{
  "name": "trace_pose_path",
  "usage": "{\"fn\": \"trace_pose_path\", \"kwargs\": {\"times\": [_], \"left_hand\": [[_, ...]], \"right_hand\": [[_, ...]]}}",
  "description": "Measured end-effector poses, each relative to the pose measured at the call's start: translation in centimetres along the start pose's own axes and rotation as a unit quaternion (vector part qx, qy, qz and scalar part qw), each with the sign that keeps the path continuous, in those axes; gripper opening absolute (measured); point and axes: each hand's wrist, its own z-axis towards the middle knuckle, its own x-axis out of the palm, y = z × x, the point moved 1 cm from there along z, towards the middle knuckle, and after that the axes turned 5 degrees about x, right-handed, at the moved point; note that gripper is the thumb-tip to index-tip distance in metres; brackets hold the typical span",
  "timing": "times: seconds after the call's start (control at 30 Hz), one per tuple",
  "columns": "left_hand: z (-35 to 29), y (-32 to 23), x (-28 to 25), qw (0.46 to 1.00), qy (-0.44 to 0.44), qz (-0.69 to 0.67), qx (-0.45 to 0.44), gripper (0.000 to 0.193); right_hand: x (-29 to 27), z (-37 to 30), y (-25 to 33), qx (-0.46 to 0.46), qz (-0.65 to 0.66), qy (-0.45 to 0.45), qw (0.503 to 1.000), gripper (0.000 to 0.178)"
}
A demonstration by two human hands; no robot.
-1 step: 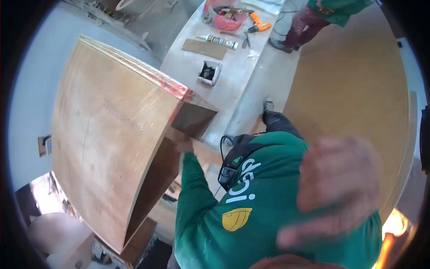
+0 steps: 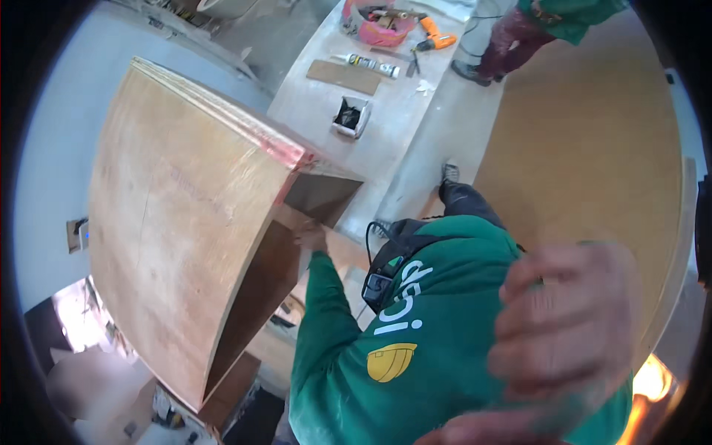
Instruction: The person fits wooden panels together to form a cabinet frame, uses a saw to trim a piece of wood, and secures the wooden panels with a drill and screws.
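Note:
A large plywood box [image 2: 167, 222], tilted in the view, fills the left side, with its open side toward me. My left hand [image 2: 311, 236] reaches to this opening beside an inner board. Its fingers look slightly apart against the wood, with no separate item showing in them. Close to the view on the right is my right hand [image 2: 564, 319], raised in front of my green sweatshirt [image 2: 452, 297] and partly blurred. Its fingers are curled in, and whatever they may hold is hidden. A small dark device [image 2: 377, 288] hangs from a black strap at my chest.
Beyond the box, a long pale table [image 2: 397, 137] holds a small open carton [image 2: 350, 117], a wood strip [image 2: 343, 76], a sealant tube [image 2: 373, 65], an orange drill [image 2: 434, 35] and a pink tub [image 2: 378, 30] of tools. Another person [image 2: 512, 44] stands by a large brown sheet [image 2: 586, 156].
My right hand has moved slightly down, its fingers going from spread to curled. My left hand stays at the box opening, its position nearly the same. The view has shifted a little.

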Motion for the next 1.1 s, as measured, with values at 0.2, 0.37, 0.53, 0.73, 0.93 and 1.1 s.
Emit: {"fn": "trace_pose_path", "kwargs": {"times": [0.2,0.37,0.53,0.73,0.93,1.1], "left_hand": [[-13.9,-3.2,2.0,0.973,0.060,-0.196,0.108,0.068],[-19.5,-9.4,-0.8,0.905,0.307,-0.283,0.086,0.066],[-18.8,-15.3,-3.5,0.858,0.381,-0.344,0.024,0.065],[-19.5,-19.5,-5.1,0.821,0.425,-0.379,-0.043,0.063],[-19.1,-23.0,-5.0,0.780,0.470,-0.404,-0.084,0.061],[-13.2,-29.2,-4.3,0.739,0.482,-0.460,-0.098,0.059]], "right_hand": [[-5.2,-2.2,-5.3,-0.083,0.008,0.009,0.996,0.042],[-8.2,-6.6,-16.5,0.008,0.067,0.187,0.980,0.050],[-11.1,-11.6,-27.1,0.236,-0.022,0.170,0.957,0.046],[-12.6,-13.2,-35.7,0.328,-0.164,0.309,0.877,0.045],[-14.0,-9.6,-41.5,0.367,-0.177,0.294,0.865,0.047],[-18.1,-9.2,-44.9,0.371,-0.203,0.235,0.875,0.043]]}}
